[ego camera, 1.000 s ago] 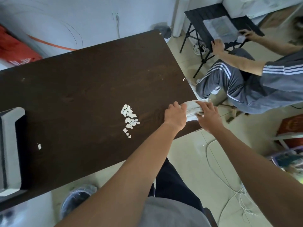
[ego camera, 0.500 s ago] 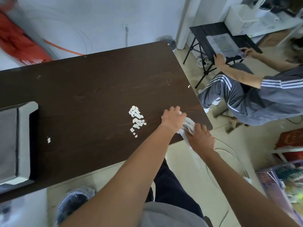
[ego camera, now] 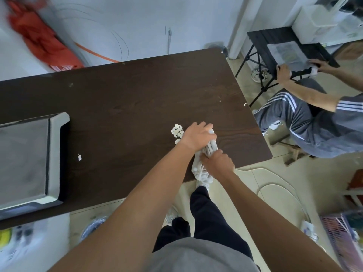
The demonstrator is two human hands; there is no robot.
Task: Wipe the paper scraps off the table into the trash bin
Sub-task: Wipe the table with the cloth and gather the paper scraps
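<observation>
Fingers of the right hand (ego camera: 218, 163): curled tight on the near end of a white rag (ego camera: 202, 165), bunching it at the near desk edge, likely to gather it into a firm wiping pad. Fingers of the left hand (ego camera: 198, 136): spread and pressed flat on the rag's far end, pinning it to the desk (ego camera: 127, 99).
Trash bin (ego camera: 94, 226): on the floor below the near desk edge, left of the arms, lined with a bag, only partly seen; apparently set there to catch a sweep.
Paper scraps (ego camera: 177, 131): small white cluster touching the left hand's left side. One stray scrap (ego camera: 79, 157) lies well left, another (ego camera: 245, 104) near the right edge.
Grey tray (ego camera: 57, 154): far left on the desk.
</observation>
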